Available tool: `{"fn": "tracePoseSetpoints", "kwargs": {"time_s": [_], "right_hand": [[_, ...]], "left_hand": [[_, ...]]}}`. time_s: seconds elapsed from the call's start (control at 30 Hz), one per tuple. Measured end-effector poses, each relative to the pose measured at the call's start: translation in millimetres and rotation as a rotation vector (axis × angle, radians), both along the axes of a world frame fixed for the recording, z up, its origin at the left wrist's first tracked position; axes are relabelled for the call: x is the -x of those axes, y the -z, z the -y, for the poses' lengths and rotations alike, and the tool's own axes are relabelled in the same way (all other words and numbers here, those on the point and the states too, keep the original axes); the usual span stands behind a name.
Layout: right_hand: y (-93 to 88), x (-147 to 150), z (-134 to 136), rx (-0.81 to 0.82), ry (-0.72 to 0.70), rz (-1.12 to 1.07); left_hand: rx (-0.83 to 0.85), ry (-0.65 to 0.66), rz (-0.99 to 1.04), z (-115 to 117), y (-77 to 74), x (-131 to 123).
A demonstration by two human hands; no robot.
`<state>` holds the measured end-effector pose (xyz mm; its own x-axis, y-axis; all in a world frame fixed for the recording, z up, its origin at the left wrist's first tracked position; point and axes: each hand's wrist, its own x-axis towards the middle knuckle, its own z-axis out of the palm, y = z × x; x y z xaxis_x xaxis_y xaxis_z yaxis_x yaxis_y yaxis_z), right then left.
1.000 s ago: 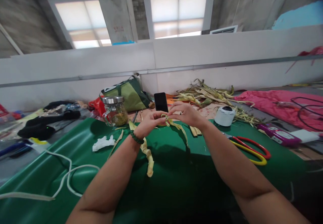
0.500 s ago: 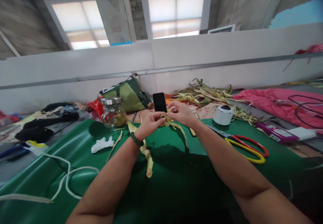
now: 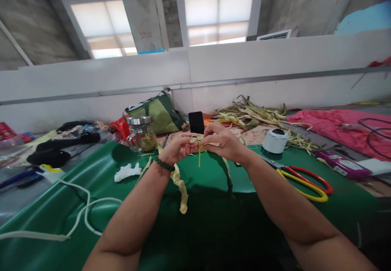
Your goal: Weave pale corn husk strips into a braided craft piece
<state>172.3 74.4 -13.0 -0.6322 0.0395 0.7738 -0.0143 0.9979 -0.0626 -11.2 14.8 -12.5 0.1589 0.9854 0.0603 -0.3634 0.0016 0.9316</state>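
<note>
My left hand, with a dark green bead bracelet at the wrist, pinches a small knotted piece of pale yellow-green husk. Fingers of my right hand close on the same piece from the other side. One short end hangs down between the hands, and a longer strip trails below my right hand. A twisted yellow husk strip lies on the green sheet by my left wrist. Behind the hands a black phone stands upright.
Scissors with red and yellow handles lie right of my right forearm, near a white spool. A husk pile is behind. At left are a lidded glass jar, crumpled white tissue and a white cord.
The view has shifted slightly, moving the scene to the right. Both hands have turned around the husk piece, and a short end now hangs straight down between them.
</note>
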Motion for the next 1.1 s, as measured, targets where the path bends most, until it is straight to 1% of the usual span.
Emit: {"fn": "tracePoseSetpoints", "kwargs": {"time_s": [0.2, 0.3, 0.37, 0.43, 0.5, 0.6, 0.67, 0.73, 0.83, 0.93, 1.03, 1.1], "right_hand": [[-3.6, 0, 9, -0.224, 0.092, 0.008], [-3.4, 2, 10, -0.273, 0.115, 0.009], [-1.4, 3, 8, -0.209, 0.085, 0.009], [1.4, 5, 4, -0.063, 0.044, -0.014], [4.1, 7, 0, 0.102, 0.038, -0.070], [6.3, 10, -4, 0.292, 0.104, -0.106], [6.6, 11, -4, 0.381, 0.175, -0.082], [6.6, 12, -4, 0.450, 0.238, -0.076], [7.0, 14, -1, 0.502, 0.293, -0.085], [6.6, 15, 1, 0.508, 0.317, -0.080], [3.8, 11, -1, 0.431, 0.286, -0.148], [1.3, 6, -5, 0.424, 0.220, -0.163]], "left_hand": [[-0.029, 0.039, 0.004, -2, 2.2, 3], [-0.020, 0.056, -0.016, -2, 2.2, 3], [-0.021, 0.028, -0.040, 0, 1.3, 1], [-0.043, -0.014, -0.086, 1, 0.3, -2], [-0.101, -0.060, -0.151, 3, -0.1, -5], [-0.230, -0.147, -0.293, 3, 0.7, -8], [-0.299, -0.200, -0.417, 2, 1.5, -10], [-0.343, -0.221, -0.516, 3, 1.8, -13], [-0.399, -0.237, -0.578, 3, 2.6, -17], [-0.449, -0.305, -0.583, 2, 5.2, -19], [-0.450, -0.346, -0.544, -1, 8.9, -18], [-0.431, -0.334, -0.495, -3, 10.8, -14]]}}
